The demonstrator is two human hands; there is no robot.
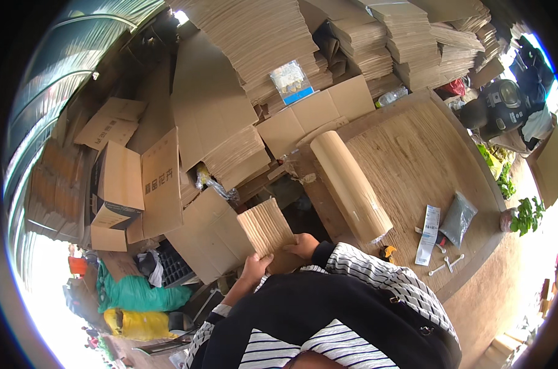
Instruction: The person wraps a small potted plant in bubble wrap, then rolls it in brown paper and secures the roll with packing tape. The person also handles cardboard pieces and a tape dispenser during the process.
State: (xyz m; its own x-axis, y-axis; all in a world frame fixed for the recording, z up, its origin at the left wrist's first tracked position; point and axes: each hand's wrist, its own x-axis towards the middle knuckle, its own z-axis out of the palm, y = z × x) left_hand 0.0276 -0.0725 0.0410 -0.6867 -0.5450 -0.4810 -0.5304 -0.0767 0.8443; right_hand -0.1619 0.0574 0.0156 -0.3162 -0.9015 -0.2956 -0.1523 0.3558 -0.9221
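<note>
In front of my body I hold a small piece of corrugated cardboard (264, 225) with ridges running along its face. My left hand (254, 268) grips its lower left corner, thumb on the near face. At its lower right edge, my right hand (302, 246) has its fingers closed on it. A large flattened cardboard sheet (208, 237) lies just left of the piece. To the right, a long roll of brown wrapping material (351, 184) rests along the edge of a wooden table (414, 154).
Stacks of flattened cardboard (254, 43) rise at the back. An open carton (118, 175) stands left, above a green sack (144, 289) and yellow sack (137, 324). The table holds a paper slip (428, 234), grey plastic bag (459, 219), plastic bottle (391, 96); a plant (528, 216) stands beside it.
</note>
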